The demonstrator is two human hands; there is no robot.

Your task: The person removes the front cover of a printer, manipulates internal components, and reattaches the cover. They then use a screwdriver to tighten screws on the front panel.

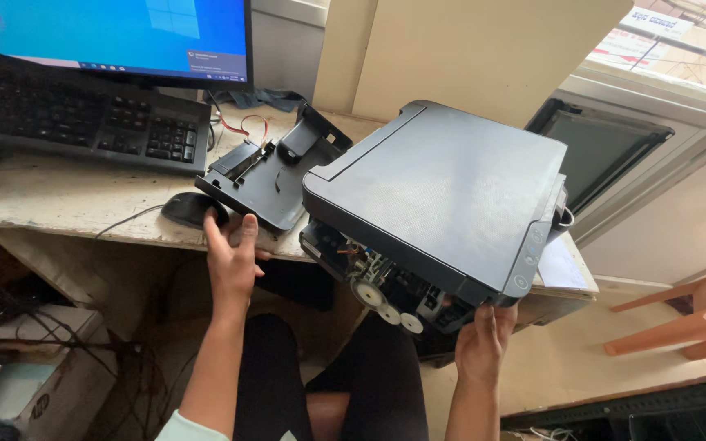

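My left hand (pixel 234 257) grips the detached black tray panel (pixel 259 175) beside the mouse (pixel 189 208); my right hand (pixel 484 339) clasps the tilted printer (pixel 443 200) overhanging the worktop (pixel 67 200), keyboard (pixel 83 118) behind.

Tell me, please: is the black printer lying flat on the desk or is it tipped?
Tipped. The printer slants over the desk edge, its underside with white gears exposed. The right hand supports its lower corner.

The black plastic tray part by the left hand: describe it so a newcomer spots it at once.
Start at the keyboard on the worn desk. Right of it, beside the tilted printer, lies the black plastic tray part. Unlike the rounded mouse nearby, it is flat, ribbed and angular, and the left hand grips its front edge.
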